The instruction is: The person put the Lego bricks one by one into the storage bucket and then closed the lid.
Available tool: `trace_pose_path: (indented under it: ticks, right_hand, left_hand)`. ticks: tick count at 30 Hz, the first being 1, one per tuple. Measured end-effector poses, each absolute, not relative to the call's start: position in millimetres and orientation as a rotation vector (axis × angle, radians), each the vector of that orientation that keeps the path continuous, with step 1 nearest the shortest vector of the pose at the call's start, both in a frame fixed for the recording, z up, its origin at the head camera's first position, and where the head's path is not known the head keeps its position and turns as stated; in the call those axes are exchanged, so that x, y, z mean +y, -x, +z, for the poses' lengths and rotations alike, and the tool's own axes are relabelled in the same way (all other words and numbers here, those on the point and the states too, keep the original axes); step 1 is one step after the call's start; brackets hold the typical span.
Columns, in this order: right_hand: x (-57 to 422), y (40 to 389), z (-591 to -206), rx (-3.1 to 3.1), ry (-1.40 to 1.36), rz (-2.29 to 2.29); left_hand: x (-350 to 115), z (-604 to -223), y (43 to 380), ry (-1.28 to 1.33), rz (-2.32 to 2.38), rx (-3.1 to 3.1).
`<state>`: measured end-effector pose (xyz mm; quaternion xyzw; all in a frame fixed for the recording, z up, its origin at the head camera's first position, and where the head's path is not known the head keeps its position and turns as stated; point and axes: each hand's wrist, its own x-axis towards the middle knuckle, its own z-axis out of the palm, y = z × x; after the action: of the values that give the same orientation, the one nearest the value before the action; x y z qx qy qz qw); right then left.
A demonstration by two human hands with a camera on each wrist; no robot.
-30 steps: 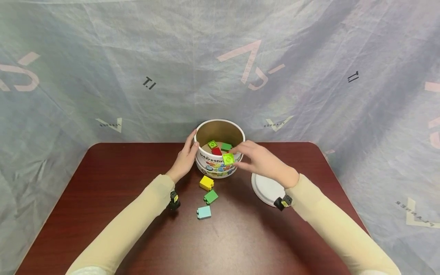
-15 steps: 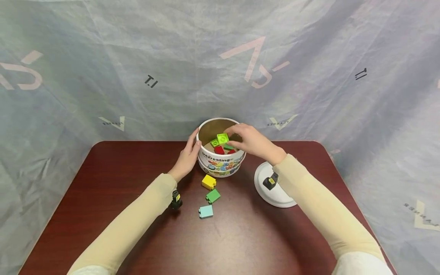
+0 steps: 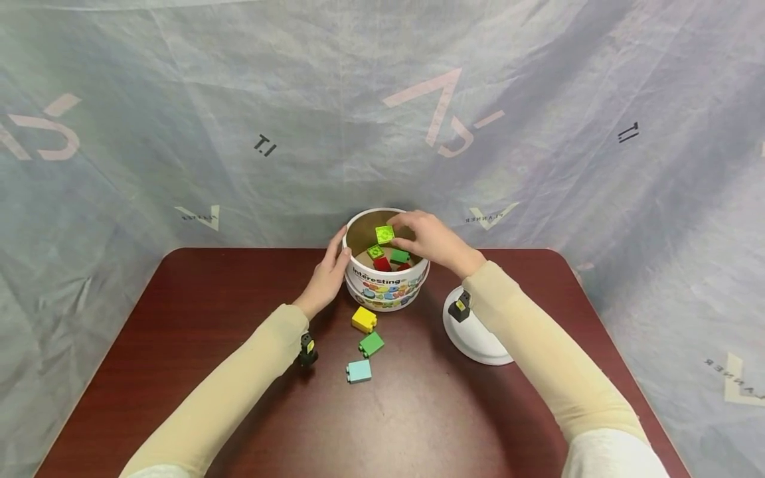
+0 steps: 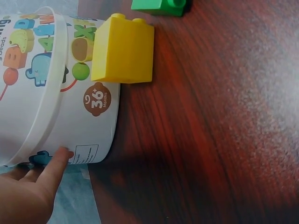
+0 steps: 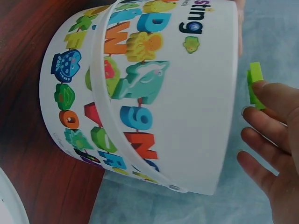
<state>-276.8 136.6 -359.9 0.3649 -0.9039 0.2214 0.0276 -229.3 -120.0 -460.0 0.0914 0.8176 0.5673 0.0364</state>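
A white bucket (image 3: pixel 387 303) with colourful printed pictures stands near the table's far edge. My left hand (image 3: pixel 323 277) rests against its left side, with the fingers extended along the wall; the left wrist view has that hand (image 4: pixel 35 193) at the printed surface. Over the bucket's opening, my right hand (image 3: pixel 433 240) pinches a flat lime-green toy brick (image 3: pixel 385 234) between thumb and finger, and the right wrist view catches this brick (image 5: pixel 256 85) just past the rim. Inside the bucket lie another lime-green brick (image 3: pixel 375 252), a green brick (image 3: pixel 400 257) and red bricks (image 3: pixel 382 264).
In front of the bucket, a yellow brick (image 3: pixel 363 320), a green brick (image 3: pixel 372 344) and a light-blue brick (image 3: pixel 359 372) lie in a loose row. A round white lid (image 3: pixel 476 338) lies to the right, partly under my right forearm. A grey cloth (image 3: pixel 287 179) hangs behind the table.
My right hand has carried the lime-green brick from in front of the bucket's near rim up and back over the opening. My left hand has stayed at the bucket's side.
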Motion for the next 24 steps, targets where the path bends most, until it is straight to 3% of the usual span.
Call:
trace_pose_path:
  ticks: [24]
  right_hand:
    - [193, 258, -404, -2.91, -0.875, 0.777]
  left_hand:
    - [-119, -461, 231, -0.32, 1.793, 2.475]
